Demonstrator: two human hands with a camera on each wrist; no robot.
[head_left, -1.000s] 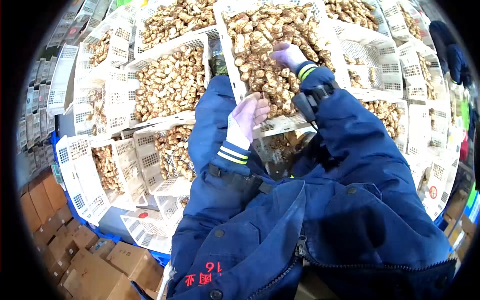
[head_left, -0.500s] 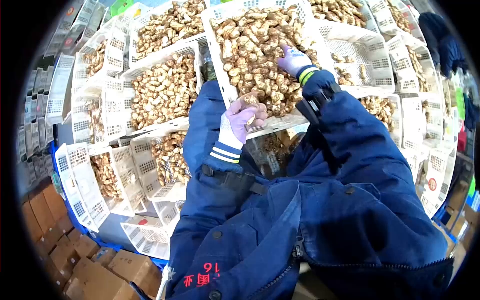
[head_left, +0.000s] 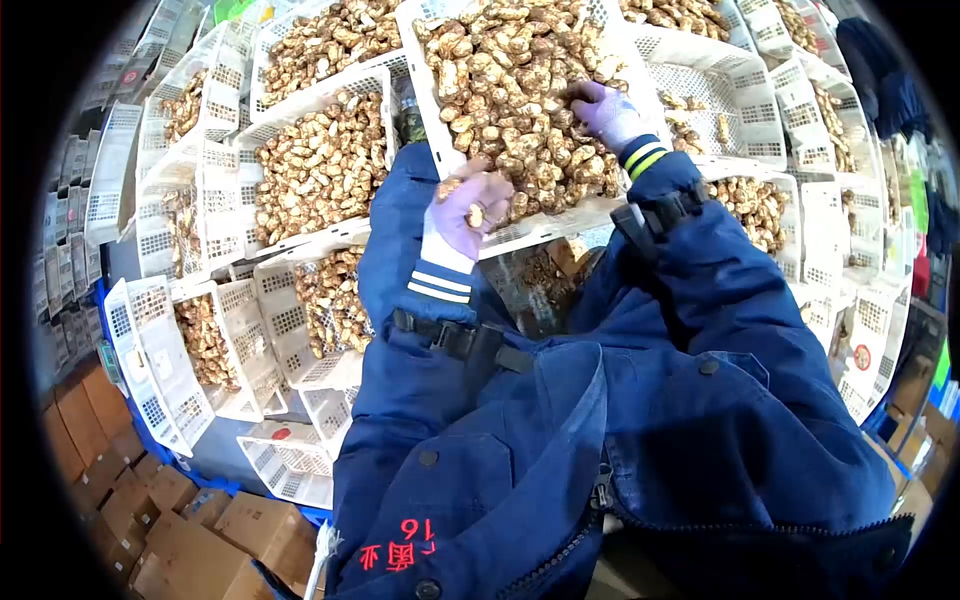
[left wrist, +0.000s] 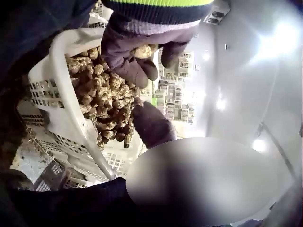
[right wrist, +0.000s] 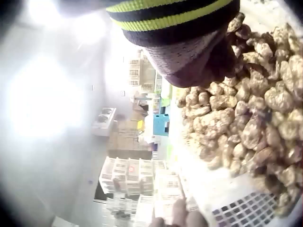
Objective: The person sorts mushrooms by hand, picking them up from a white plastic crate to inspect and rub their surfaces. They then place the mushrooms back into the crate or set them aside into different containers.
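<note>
Small brown-and-cream mushrooms (head_left: 500, 90) heap up in a white perforated crate (head_left: 558, 232) in front of the person. At the crate's near left corner the gloved left hand (head_left: 468, 212) has curled fingers and holds a mushroom (left wrist: 143, 51), seen against the palm in the left wrist view. The gloved right hand (head_left: 612, 118) reaches over the right side of the heap, its fingertips right at the mushrooms. In the right wrist view those fingers are hidden behind the hand (right wrist: 203, 64); whether they grip one I cannot tell.
Further white crates of mushrooms (head_left: 325, 165) stand close on the left. At the right is a crate (head_left: 715, 95) with only a few pieces. Cardboard boxes (head_left: 190, 545) are stacked at lower left. Another person's dark sleeve (head_left: 895, 90) shows at far right.
The left hand went from open-fingered beside the heap to curled round a mushroom, and moved slightly left. The right hand shifted right over the heap. The head view moved slightly.
</note>
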